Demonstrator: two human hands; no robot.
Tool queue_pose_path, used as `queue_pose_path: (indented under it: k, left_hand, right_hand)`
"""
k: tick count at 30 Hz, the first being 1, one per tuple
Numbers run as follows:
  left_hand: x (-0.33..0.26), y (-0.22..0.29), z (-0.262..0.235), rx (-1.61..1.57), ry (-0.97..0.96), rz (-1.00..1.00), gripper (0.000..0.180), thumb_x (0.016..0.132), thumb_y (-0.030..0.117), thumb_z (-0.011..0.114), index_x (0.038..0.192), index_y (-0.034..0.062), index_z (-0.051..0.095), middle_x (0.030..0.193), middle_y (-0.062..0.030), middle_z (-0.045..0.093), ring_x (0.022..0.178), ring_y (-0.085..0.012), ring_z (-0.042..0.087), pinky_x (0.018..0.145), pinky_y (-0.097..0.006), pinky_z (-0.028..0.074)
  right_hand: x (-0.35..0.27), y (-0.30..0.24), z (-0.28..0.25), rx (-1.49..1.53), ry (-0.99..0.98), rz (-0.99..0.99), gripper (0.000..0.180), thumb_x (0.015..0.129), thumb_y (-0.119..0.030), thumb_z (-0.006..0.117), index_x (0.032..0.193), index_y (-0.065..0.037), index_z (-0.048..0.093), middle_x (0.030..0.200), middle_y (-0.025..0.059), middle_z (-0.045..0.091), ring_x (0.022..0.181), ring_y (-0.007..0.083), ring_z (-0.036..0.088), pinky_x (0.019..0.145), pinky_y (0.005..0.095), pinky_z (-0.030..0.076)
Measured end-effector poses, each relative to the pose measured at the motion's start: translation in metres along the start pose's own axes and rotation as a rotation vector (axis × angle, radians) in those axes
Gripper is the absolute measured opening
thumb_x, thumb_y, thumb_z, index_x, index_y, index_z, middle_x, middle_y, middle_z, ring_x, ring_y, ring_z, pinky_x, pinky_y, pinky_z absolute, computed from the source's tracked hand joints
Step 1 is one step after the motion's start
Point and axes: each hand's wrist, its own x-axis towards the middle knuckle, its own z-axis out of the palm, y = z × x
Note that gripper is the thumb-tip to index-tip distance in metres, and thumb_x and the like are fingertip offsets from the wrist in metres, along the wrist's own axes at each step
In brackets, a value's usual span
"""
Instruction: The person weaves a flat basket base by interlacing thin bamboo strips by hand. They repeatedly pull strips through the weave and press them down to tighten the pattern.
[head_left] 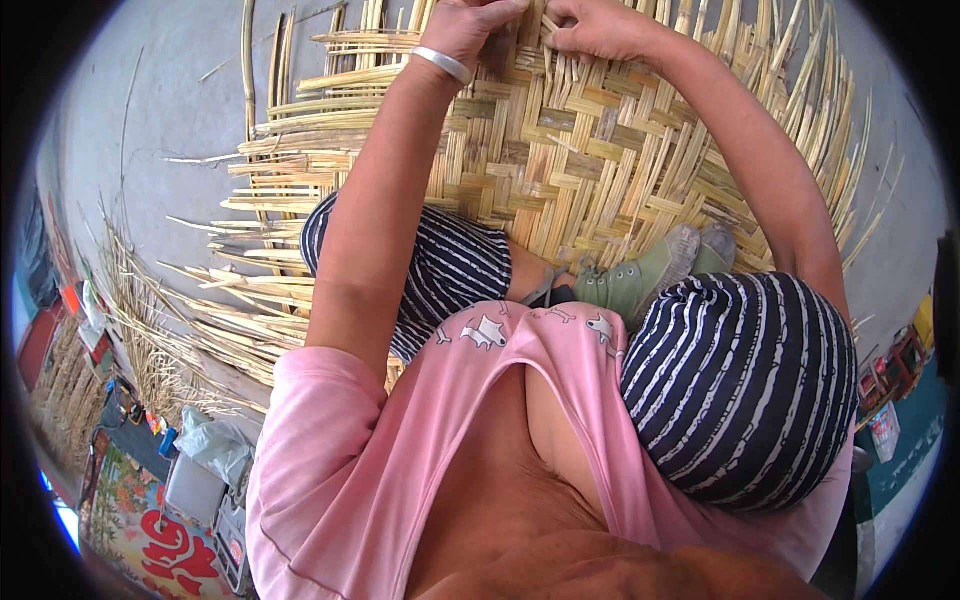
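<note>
While both hands (470, 25) (590, 25) pinch strips, the bamboo mat (560, 150) lies flat

Single view, head-mounted: the camera sits on my head and faces steeply down and forward along my body, so my chest, pink shirt (560, 400) and striped knees (740, 390) crowd the lower half at very close range, while my forearms run up from there to my left hand (470, 25) and right hand (595, 28) at the top edge. The woven bamboo mat (560, 160) fills the upper middle at arm's reach, with the grey floor (170, 90) beyond it. The fisheye lens bends straight strips toward the dark round rim; no second view shares the scene.
</note>
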Motion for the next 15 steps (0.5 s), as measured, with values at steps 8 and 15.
queue_pose_path:
  k: [8,15]
  left_hand:
    - [0.013,-0.048,-0.016,0.128,0.393,0.293,0.022,0.096,0.002,0.065,0.117,0.0,0.071,0.093,-0.0051,0.073,0.074,-0.0112,0.064,0.069,-0.026,0.054]
    - [-0.021,-0.061,0.011,0.237,0.673,0.359,0.019,0.093,-0.004,0.063,0.11,-0.0011,0.072,0.088,-0.0081,0.073,0.071,-0.0122,0.065,0.062,-0.025,0.054]
  right_hand:
    - [-0.017,-0.003,0.009,0.442,0.1,0.138,0.013,0.093,-0.013,0.073,0.097,-0.004,0.065,0.078,0.0045,0.069,0.066,0.0114,0.065,0.057,0.0287,0.053]
    - [-0.018,0.003,0.02,-0.076,0.275,-0.06,0.026,0.09,-0.023,0.074,0.104,-0.004,0.063,0.091,0.0123,0.073,0.082,0.0282,0.071,0.071,0.0412,0.056]
